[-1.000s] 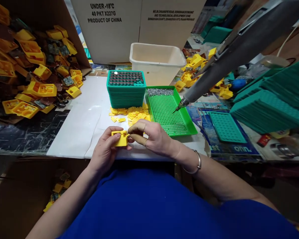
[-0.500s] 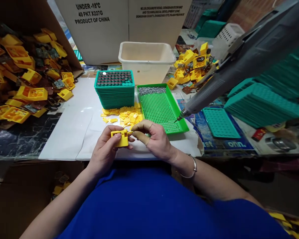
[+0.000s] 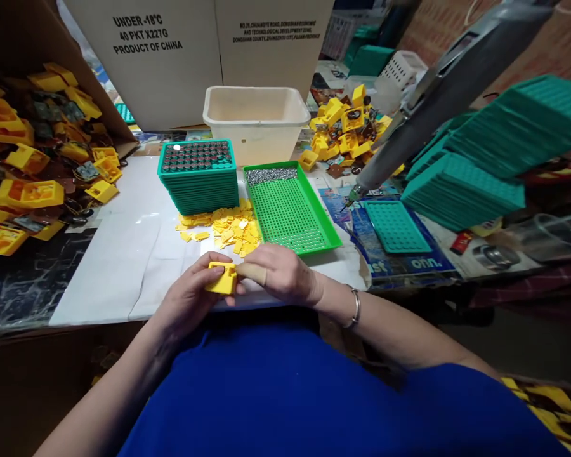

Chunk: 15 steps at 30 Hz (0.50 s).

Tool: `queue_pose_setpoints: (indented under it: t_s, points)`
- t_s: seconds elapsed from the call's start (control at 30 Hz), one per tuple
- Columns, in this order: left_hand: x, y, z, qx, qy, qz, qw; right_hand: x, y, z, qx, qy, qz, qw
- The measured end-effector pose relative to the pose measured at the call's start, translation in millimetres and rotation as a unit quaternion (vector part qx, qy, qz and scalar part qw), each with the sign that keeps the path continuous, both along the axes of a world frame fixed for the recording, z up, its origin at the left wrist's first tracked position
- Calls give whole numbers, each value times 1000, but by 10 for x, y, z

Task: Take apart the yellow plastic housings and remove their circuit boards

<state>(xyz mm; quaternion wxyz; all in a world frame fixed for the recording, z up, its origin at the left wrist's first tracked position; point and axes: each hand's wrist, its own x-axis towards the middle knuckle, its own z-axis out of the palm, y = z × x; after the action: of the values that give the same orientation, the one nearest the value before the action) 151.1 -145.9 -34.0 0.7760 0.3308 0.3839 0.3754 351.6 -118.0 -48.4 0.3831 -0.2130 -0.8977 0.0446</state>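
My left hand (image 3: 190, 289) is closed around a small yellow plastic housing (image 3: 222, 279), its thumb over the near face and fingertips beneath. My right hand (image 3: 283, 273), with tan covers on its fingers, presses a pinched thumb and forefinger against the housing's right edge. Whatever sits between those fingertips is hidden. Just beyond the hands lies a loose pile of flat yellow plastic pieces (image 3: 233, 231). Behind the right hand stands a green perforated tray (image 3: 290, 209) with many small metal screws (image 3: 271, 174) heaped at its far end.
A stack of teal trays (image 3: 200, 187) holds dark cylindrical parts on top. Behind it is a cream tub (image 3: 254, 136). An electric screwdriver (image 3: 385, 155) hangs at the right, over a teal tray (image 3: 397, 225). Yellow housings with wires fill a carton (image 3: 117, 130) at left.
The view has shifted, so the table things sit further left. My right fingertips have closed in against the housing; the small yellow piece seen between them before is now hidden.
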Motion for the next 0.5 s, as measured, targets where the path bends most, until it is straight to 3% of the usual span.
queue_pose_setpoints:
  t_s: [0.07, 0.13, 0.2, 0.33, 0.5]
  points:
    - [14, -27, -25, 25, 14, 30, 999, -27, -56, 23, -147, 72, -41, 986]
    - [32, -69, -47, 70, 44, 29, 996, -64, -113, 66, -279, 134, -54, 949]
    - [44, -107, -65, 136, 85, 8, 987, -101, -151, 112, -357, 155, -52, 920]
    - [54, -136, -82, 263, 181, -16, 948, -169, -171, 169, -406, 126, -77, 902]
    - [41, -146, -69, 344, 271, -30, 899, -208, -176, 233, -400, 85, -130, 903]
